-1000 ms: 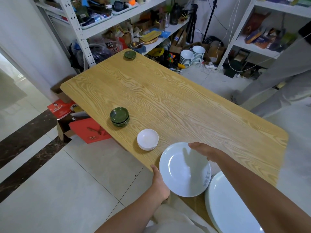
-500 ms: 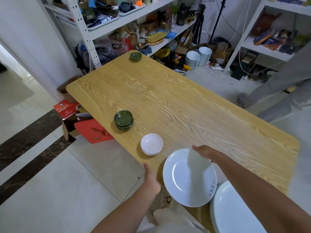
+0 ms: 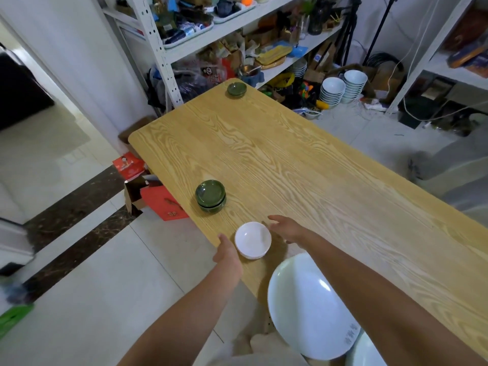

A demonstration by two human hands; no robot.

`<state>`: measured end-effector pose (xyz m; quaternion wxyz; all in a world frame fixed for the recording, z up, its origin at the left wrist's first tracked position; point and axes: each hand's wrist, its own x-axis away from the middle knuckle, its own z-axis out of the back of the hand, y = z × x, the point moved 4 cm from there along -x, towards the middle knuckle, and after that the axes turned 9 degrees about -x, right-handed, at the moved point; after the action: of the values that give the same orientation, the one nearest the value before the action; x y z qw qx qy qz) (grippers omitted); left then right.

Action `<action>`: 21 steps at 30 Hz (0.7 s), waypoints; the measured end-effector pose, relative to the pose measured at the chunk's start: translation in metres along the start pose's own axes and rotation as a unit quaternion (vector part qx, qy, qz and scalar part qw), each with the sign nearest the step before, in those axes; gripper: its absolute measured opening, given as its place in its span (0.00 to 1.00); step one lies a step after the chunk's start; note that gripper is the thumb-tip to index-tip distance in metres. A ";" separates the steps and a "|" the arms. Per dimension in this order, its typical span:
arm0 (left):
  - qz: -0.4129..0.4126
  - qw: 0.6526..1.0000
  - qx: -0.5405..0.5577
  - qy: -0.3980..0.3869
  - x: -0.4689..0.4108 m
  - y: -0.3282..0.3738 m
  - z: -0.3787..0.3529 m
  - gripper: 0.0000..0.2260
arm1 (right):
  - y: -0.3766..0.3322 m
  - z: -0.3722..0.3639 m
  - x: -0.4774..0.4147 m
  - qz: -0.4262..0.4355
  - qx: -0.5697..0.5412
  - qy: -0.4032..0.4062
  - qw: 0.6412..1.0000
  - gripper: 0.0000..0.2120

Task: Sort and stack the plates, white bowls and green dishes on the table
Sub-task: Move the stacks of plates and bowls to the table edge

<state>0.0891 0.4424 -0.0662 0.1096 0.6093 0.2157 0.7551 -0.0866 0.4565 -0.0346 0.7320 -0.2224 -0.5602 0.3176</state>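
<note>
Grips open and empty: left hand (image 3: 227,253) and right hand (image 3: 286,229) flank the white bowl (image 3: 253,240), rim upward.

The tabletop (image 3: 303,167) carries two stacks of green dishes: a near stack (image 3: 210,196) of several, too tightly nested to count, and a far stack (image 3: 237,89) at the far corner. One white bowl (image 3: 253,240) shows, perhaps with another under it. Two white plates lie at the near end: a full plate (image 3: 311,307) and a second plate's edge (image 3: 364,352). Two hands are in view, the left hand (image 3: 227,253) and the right hand (image 3: 287,228).
</note>
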 end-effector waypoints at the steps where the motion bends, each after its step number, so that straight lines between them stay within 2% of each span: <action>1: 0.005 1.000 -0.006 -0.009 0.000 -0.002 -0.003 0.32 | -0.005 -0.006 -0.002 0.007 0.002 -0.016 1.000 0.23; 6: 0.008 0.996 -0.009 -0.087 0.002 -0.007 -0.019 0.26 | -0.010 -0.023 -0.011 0.033 0.049 -0.046 0.997 0.22; 21: 0.038 0.993 -0.015 -0.107 0.007 -0.030 -0.008 0.24 | 0.008 -0.028 -0.008 0.035 0.094 -0.039 0.994 0.25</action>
<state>0.0769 0.4708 -0.0753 0.1119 0.6930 0.1680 0.6921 -0.0628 0.4572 -0.0525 0.7157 -0.1590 -0.5481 0.4027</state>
